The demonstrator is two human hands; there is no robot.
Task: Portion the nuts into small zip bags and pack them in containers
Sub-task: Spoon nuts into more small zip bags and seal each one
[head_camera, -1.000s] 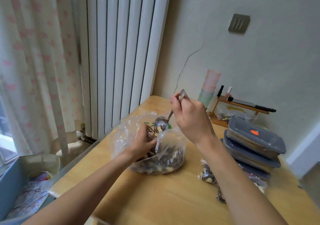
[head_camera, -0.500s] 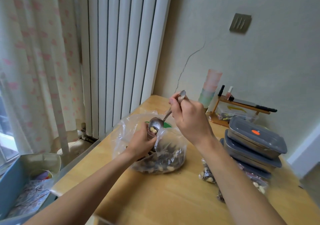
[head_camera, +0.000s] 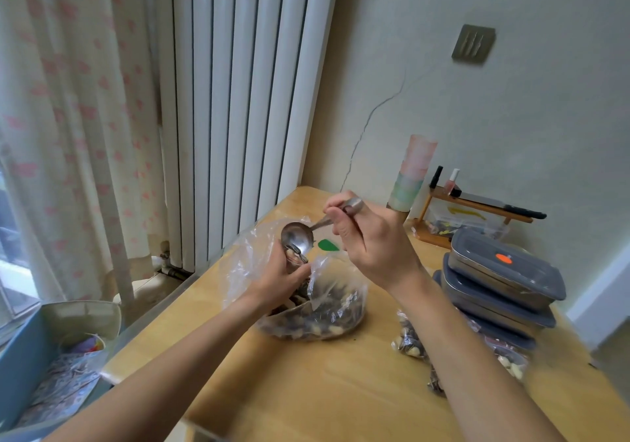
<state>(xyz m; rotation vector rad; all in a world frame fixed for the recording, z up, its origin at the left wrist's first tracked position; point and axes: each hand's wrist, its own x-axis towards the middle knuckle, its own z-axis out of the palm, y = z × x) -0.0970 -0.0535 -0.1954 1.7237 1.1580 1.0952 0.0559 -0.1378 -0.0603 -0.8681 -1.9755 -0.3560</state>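
Two bare forearms enter from the lower edge of the view. No sleeve, cuff or glove covers either arm as far as the picture shows them. The left hand (head_camera: 278,279) and the right hand (head_camera: 370,242) carry no ring, bracelet or watch that can be made out (the right wrist is slightly blurred). Fingernails appear short and unpainted where visible.

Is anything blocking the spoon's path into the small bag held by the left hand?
Nothing visible does. The spoon, held by the right hand, is tipped right at the small bag that the left hand grips above the big nut bag; nuts are already at its mouth.
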